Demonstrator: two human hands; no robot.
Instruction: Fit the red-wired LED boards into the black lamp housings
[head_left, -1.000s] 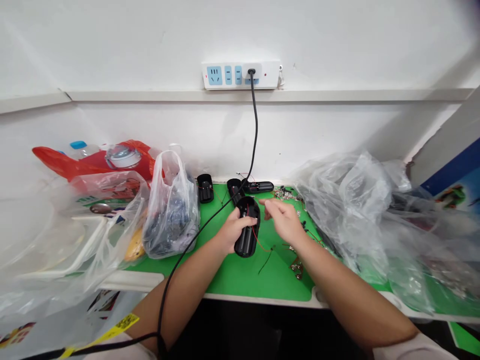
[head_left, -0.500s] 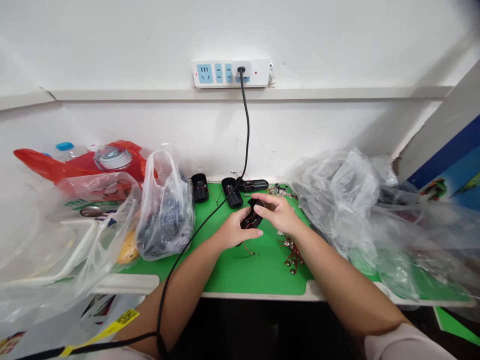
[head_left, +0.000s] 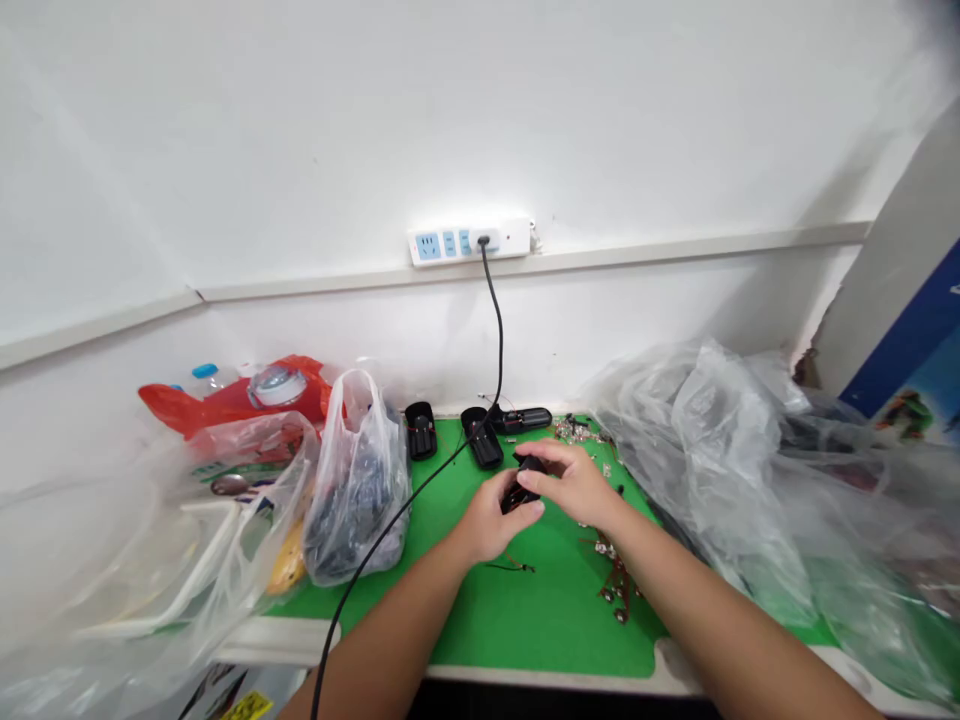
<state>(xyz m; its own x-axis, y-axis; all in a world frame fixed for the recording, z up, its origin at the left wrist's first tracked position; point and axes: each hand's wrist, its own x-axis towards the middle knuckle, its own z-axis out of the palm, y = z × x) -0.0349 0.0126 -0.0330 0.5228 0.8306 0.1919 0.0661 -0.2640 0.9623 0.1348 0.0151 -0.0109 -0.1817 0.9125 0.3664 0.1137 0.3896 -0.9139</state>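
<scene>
Casing (head_left: 516, 497) (black, quantity one): in the head view, located above the green worktop (head_left: 555, 630), gripped by two hands. The left hand (head_left: 493, 517) clasps the left side; the right hand (head_left: 568, 483) grips the right side, thumb and fingers bent around it. Three further black units are set near the wall (head_left: 600, 120): left unit (head_left: 421, 432), middle unit (head_left: 482, 437) and right unit (head_left: 527, 418), the last lying crosswise. Small metal parts (head_left: 619, 590), too small to count, lie at right. One black cable (head_left: 500, 340) hangs from one power strip (head_left: 517, 237).
</scene>
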